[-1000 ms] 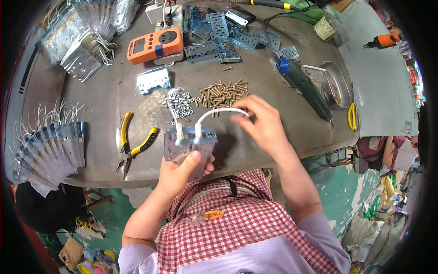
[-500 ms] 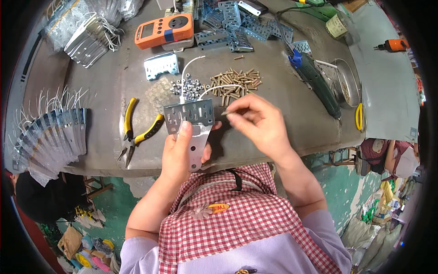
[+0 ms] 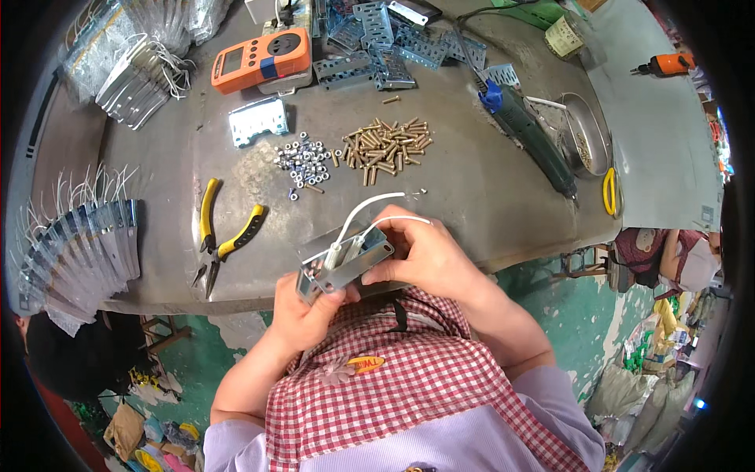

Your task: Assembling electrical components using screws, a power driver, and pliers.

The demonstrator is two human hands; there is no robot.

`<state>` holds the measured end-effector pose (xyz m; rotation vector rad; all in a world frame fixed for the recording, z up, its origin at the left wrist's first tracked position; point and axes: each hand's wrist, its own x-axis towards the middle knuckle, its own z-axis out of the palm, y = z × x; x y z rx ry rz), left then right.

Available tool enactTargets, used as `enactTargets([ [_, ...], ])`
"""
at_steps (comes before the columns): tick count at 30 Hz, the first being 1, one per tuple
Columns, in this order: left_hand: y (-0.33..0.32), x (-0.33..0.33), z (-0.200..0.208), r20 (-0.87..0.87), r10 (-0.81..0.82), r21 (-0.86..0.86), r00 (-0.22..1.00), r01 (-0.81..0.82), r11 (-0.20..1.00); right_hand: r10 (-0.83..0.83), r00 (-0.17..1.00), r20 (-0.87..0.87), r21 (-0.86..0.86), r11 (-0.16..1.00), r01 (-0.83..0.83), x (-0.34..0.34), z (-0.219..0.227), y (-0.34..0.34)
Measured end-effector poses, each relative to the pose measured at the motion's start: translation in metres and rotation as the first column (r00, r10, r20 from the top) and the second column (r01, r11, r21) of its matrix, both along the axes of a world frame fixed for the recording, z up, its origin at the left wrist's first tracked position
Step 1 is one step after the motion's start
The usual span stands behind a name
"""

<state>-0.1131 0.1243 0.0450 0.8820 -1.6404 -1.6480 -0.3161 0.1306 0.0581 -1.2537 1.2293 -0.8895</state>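
Note:
My left hand (image 3: 305,316) is closed round the left end of a metal bracket (image 3: 360,269), held tilted above the table's front edge. Two white wires (image 3: 370,204) rise out of the bracket's channel and curve to the right. At its right end, my right hand (image 3: 431,256) grips the bracket between thumb and bent fingers; whether a screw is also in those fingers is hidden. Beyond the hands lie a heap of brass-coloured screws (image 3: 385,148) and a scatter of small silver nuts (image 3: 303,161). Yellow-handled pliers (image 3: 210,236) rest to the left.
Wired brackets (image 3: 86,244) fan out at the left edge. An orange meter (image 3: 263,59) stands at the back, beside piled blue-grey brackets (image 3: 377,47). A dark green power screwdriver (image 3: 527,130) and a metal dish (image 3: 586,145) lie to the right. One shiny bracket (image 3: 258,120) sits alone.
The bracket has turned from its slotted flat face to its channel side. My right hand has come in against it, and the small screw it pinched is out of sight.

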Motion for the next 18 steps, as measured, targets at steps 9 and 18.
enactTargets([
  [9, -0.01, -0.003, 0.014, 0.001, 0.01, -0.081, 1.0, -0.01, 0.997, 0.085, 0.963, 0.256, 0.198, 0.97, -0.138, -0.002, 0.013, -0.017],
  [18, -0.024, -0.02, 0.01, -0.253, 0.25, 0.451, 0.935, -0.115, 0.885, -0.484, 0.626, -0.612, -0.649, 0.759, -0.048, -0.035, -0.013, -0.051],
])
